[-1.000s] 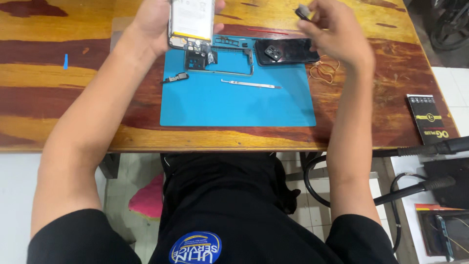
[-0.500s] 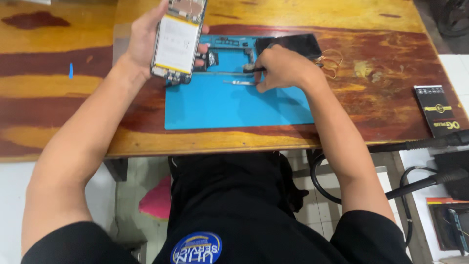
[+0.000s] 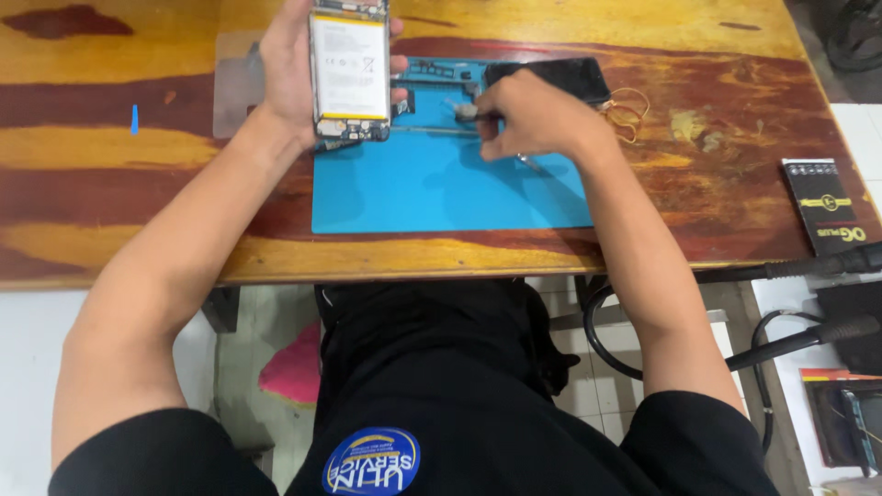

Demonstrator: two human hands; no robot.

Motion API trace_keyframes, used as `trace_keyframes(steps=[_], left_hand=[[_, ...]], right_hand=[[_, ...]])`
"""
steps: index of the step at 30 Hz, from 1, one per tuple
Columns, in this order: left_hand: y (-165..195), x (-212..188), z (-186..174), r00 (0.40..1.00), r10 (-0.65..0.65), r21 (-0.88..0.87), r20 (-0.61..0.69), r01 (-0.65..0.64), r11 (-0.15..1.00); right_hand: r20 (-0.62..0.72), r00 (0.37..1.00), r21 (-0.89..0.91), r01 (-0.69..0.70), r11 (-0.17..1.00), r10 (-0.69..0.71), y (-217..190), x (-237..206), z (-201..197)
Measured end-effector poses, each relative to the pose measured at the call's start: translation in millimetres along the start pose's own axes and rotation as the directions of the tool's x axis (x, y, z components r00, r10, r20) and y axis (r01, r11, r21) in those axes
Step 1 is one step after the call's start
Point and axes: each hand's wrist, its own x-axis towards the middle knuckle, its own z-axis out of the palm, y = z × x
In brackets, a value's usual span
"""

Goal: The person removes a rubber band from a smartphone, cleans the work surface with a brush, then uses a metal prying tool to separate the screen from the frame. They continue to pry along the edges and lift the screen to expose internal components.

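Note:
My left hand (image 3: pixel 280 73) holds an opened phone (image 3: pixel 349 69) upright above the far left corner of the blue mat (image 3: pixel 441 197); its white battery and circuit boards face me. My right hand (image 3: pixel 542 119) rests on the mat's far side, just right of the phone. Its fingers pinch a small grey piece (image 3: pixel 464 112); what it is I cannot tell. A thin metal tool tip (image 3: pixel 528 163) pokes out from under that hand. A black frame part (image 3: pixel 441 72) lies on the mat behind.
A black phone panel (image 3: pixel 551 75) lies past my right hand, with a rubber band (image 3: pixel 627 106) beside it. A flat black box (image 3: pixel 827 207) sits near the wooden table's right edge (image 3: pixel 735 248). A clear film (image 3: pixel 237 87) lies left. Cables (image 3: pixel 790 340) hang below.
My right hand came down from the far right onto the mat and now pinches near the frame part. The phone in my left hand has shifted slightly lower and closer.

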Motion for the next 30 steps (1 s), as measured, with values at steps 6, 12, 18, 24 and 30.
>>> trace_keyframes(steps=[6, 12, 18, 24, 30], left_hand=[[-22, 1, -30, 0.998, -0.037, 0.028, 0.046, 0.036, 0.999], [-50, 3, -64, 0.967, -0.224, 0.061, 0.124, 0.218, 0.974], [-56, 4, -74, 0.968, -0.208, 0.015, 0.144, 0.208, 0.978], [-47, 5, -61, 0.972, -0.180, 0.057, 0.151, 0.173, 0.983], [-20, 9, -11, 0.995, -0.073, 0.049, 0.066, 0.069, 0.996]], right_hand=[[-0.087, 0.989, 0.014, 0.122, 0.992, -0.121, 13, 2, 8], [0.030, 0.998, -0.063, -0.051, 0.997, 0.053, 18, 0, 12], [0.009, 0.998, -0.101, -0.057, 0.993, 0.058, 22, -2, 9], [-0.001, 0.988, -0.150, -0.151, 0.977, 0.152, 20, -1, 11], [-0.018, 0.977, -0.272, -0.208, 0.940, 0.211, 15, 8, 2]])
